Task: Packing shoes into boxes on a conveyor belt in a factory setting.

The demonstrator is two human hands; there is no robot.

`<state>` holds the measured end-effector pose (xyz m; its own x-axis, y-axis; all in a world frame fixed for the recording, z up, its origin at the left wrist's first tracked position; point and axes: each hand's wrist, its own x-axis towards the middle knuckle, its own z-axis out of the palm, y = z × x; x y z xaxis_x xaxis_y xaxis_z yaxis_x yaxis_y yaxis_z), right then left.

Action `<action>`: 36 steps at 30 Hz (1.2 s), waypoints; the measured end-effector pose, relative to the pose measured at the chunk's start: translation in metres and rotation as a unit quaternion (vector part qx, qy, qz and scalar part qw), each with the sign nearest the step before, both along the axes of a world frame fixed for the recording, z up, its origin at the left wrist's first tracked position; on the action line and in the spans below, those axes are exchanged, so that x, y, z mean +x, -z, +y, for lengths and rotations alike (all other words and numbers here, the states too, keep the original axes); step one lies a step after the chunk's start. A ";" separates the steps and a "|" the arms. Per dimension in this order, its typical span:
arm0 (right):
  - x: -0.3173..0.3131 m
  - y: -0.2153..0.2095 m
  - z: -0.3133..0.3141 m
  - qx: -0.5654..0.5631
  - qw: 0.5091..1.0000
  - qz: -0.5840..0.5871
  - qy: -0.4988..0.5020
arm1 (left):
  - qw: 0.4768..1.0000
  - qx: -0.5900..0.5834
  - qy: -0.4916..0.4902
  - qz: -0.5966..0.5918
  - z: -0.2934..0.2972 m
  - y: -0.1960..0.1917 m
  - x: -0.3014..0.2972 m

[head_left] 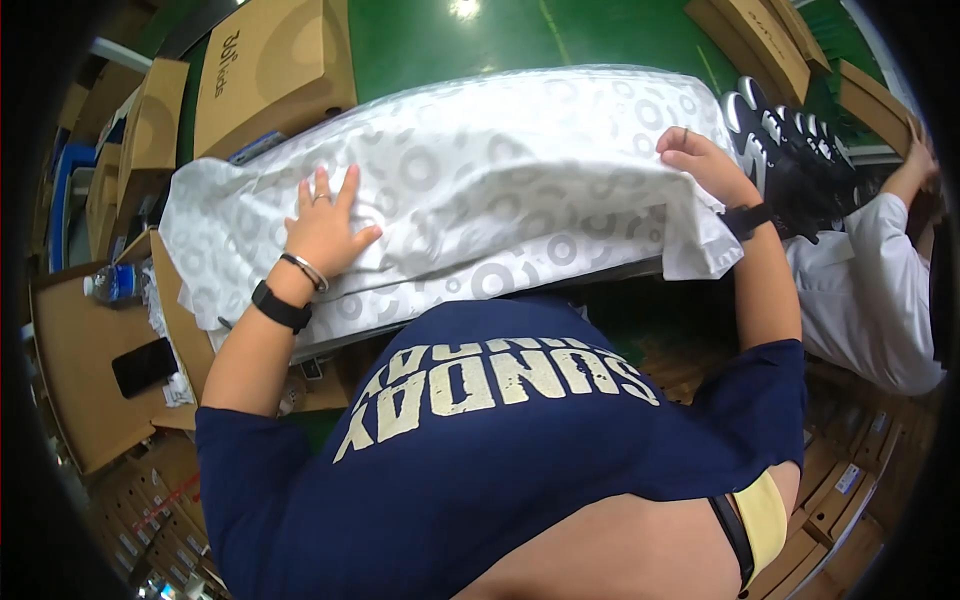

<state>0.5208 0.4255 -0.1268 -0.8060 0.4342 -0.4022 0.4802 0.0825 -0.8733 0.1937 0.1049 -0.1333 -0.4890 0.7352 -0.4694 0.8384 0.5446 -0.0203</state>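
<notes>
At 9 o'clock, a dark phone point(144, 366) lies on a brown cardboard surface point(75, 370), with a plastic bottle point(112, 283) just above it. At 11 o'clock, a closed cardboard box point(272, 70) rests on the green table point(450, 40), touching the far edge of the paper. Centre: a large sheet of white tissue paper point(500, 180) printed with grey rings drapes across the table from 9 to 2 o'clock. The left hand point(327, 228) lies flat on the paper's left part, fingers spread and pressing down; nothing is pinched. Its wrist carries a black band and a metal bracelet. The right hand point(700, 160), at 2 o'clock, sits on the paper's right end with fingers curled over the sheet's edge; whether they pinch the paper cannot be told. A black band circles this wrist as well. Just beyond the right hand, at 2 o'clock, black shoes with pale soles point(790, 150) stand in a row. At 1 o'clock, further cardboard boxes point(760, 35) lie on the table. At 3 o'clock, another person in a white sleeve point(870, 290) works beside the wearer.
</notes>
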 end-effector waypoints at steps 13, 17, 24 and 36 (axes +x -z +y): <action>0.007 -0.020 -0.106 -0.326 0.916 -0.091 -0.214 | 0.997 0.016 0.070 0.037 -0.006 0.008 -0.015; 0.009 -0.026 -0.129 -0.224 0.897 -0.135 -0.356 | 0.997 0.019 0.068 0.042 -0.007 0.013 -0.018; 0.013 -0.017 -0.056 0.249 0.928 -0.210 -0.183 | 0.993 0.084 0.072 0.046 -0.025 0.018 -0.015; -0.012 -0.001 -0.011 0.128 0.991 -0.011 0.036 | 0.895 0.371 0.246 -0.020 0.038 -0.041 0.033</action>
<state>0.5093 0.4148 -0.1255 -0.7616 0.5805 -0.2880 0.5112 0.2651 -0.8175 0.2272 0.1428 -0.0925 -0.0143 0.9736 0.2280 0.9723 -0.0397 0.2302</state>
